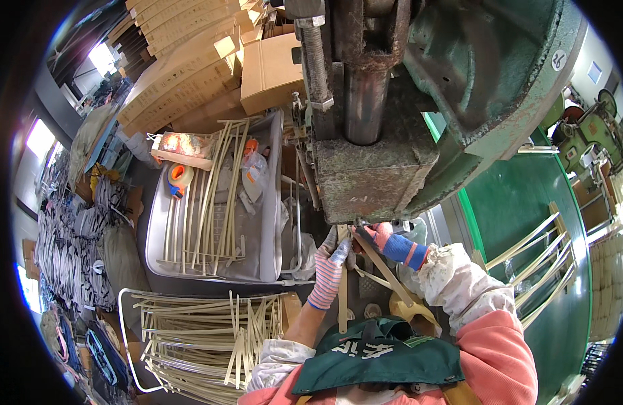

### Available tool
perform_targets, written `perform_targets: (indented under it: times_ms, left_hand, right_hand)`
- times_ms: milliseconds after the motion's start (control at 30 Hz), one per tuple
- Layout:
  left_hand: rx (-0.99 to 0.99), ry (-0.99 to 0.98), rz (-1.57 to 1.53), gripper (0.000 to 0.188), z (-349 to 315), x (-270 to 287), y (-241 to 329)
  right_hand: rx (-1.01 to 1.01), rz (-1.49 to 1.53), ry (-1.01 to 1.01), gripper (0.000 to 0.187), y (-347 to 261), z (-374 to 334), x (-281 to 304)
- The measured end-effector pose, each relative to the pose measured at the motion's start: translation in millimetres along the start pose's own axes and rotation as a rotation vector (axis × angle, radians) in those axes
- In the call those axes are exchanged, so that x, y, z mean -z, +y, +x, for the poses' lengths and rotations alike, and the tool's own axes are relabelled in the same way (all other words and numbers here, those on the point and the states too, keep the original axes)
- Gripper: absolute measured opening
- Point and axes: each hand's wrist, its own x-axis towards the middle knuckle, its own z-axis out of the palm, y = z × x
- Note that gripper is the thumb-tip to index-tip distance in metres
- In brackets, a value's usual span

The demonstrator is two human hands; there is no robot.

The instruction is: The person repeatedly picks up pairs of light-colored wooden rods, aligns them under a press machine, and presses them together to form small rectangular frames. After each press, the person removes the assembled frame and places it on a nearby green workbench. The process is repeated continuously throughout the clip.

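Just under the ram block (365, 179) of a large green press (487, 74), both my gloved hands are close together. My left hand (330, 262), in a grey glove with pink stripes, is closed around the upper part of a flat cream strip (343, 304) that hangs toward my apron. My right hand (386, 241), in a red and blue glove, pinches the upper end of a second flat strip (389, 273), which slants down to the right. The ram block's lower edge hides the strips' top ends and some fingertips.
At left, a grey tub (267, 250) holds long cream strips, a tape roll (180, 177) and a plastic bag (255, 177). Below it, a wire rack (126, 337) carries many strips (197, 337). More strips (541, 263) lie on the green table (521, 196) at right. Cardboard boxes (274, 71) stand behind.
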Motion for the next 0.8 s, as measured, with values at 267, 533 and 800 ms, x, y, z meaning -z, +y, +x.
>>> perform_targets:
  times_ms: [267, 533, 800]
  left_hand:
    - [0.07, -0.025, 0.145, 0.022, 10, 4, 13]
    - [0.125, -0.155, 0.44, 0.016, 18, 13, 32]
    - [0.214, -0.325, 0.576, 0.016, 26, 22, 43]
  right_hand:
    - [-0.051, 0.133, 0.015, 0.029, -28, -13, -2]
    - [-0.032, 0.259, 0.002, 0.029, 14, 13, -8]
    - [0.005, 0.177, -0.012, 0.038, -31, -25, -10]
